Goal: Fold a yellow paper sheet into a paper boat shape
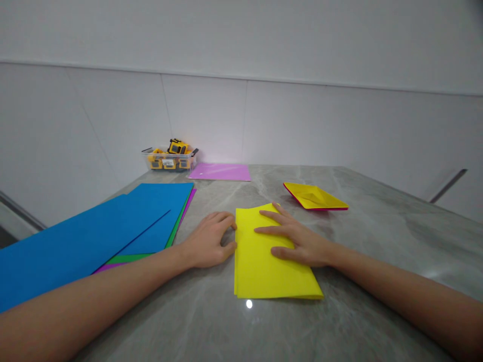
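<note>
A folded sheet of yellow paper (256, 266) lies on the table in front of me, its layers showing at the left and bottom edges. My right hand (298, 239) rests on its upper right part, palm down with fingers spread. At the paper's left edge is my left hand (213, 239), fingers bent and thumb apart from them, the tips touching the edge. Farther back on the right sits a folded paper boat (313, 196), yellow on top with red showing underneath.
Large blue sheets (124, 221), with green and purple ones beneath, spread over the left side of the grey marbled table (241, 332). A pink-purple sheet (222, 172) lies near the wall, beside a clear plastic box (169, 162) of yellow toy vehicles.
</note>
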`<state>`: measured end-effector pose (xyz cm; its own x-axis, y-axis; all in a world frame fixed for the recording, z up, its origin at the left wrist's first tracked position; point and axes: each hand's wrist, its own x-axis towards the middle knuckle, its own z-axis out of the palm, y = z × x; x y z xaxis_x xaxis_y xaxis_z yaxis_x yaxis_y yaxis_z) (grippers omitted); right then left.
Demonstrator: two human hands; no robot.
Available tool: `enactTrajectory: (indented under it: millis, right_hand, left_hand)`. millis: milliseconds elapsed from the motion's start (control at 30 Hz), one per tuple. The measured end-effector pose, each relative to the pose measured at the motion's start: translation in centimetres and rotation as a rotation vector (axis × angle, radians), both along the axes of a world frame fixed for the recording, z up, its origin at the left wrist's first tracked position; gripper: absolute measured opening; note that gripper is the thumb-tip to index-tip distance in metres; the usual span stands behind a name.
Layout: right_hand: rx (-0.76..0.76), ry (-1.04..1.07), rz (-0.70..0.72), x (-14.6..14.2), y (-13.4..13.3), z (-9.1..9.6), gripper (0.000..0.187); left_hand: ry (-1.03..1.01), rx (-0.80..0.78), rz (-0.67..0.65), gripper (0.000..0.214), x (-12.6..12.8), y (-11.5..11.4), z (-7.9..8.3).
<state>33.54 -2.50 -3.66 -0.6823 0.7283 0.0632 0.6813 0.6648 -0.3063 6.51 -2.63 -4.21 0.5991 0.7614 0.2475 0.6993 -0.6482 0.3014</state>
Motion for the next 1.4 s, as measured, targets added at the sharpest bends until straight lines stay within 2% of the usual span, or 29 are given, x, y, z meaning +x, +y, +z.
enactTrajectory:
  millis: [200, 367, 667, 800, 933, 1167, 1400]
  right_hand:
    - [0.001, 0.001, -0.021, -0.2, 0.1, -0.1, 0.055]
    - [-0.004, -0.008, -0.026, -0.2, 0.3, -0.1, 0.055]
    - [-0.016, -0.029, -0.023, -0.5, -0.6, 0.1, 0.055]
    - [-0.010, -0.013, -0.025, 0.0, -1.6, 0.3, 0.055]
    - [-0.014, 0.015, -0.021, 0.4, -1.8, 0.3, 0.056]
    - [-0.029, -0.024, -0.073, 0.3, -1.1, 0.1, 0.065]
    - [-0.030, -0.044, -0.051, 0.4, -1.2, 0.2, 0.065]
  left_hand:
    - [-0.008, -0.007, -0.007, 0.023, 0.1, 0.2, 0.1]
    - [-0.028, -0.022, 0.039, 0.027, 0.2, 0.3, -0.1]
    - [0.132, -0.108, 0.092, 0.061, 0.0, 0.4, -0.1]
    - [0.201, -0.162, 0.060, 0.069, 0.1, 0.0, 0.4]
    - [0.216, -0.167, 0.015, 0.070, 0.0, -0.1, 0.5]
    - [0.220, -0.161, 0.031, 0.067, 0.1, 0.0, 0.3]
    - [0.204, -0.152, 0.024, 0.068, 0.0, 0.1, 0.1]
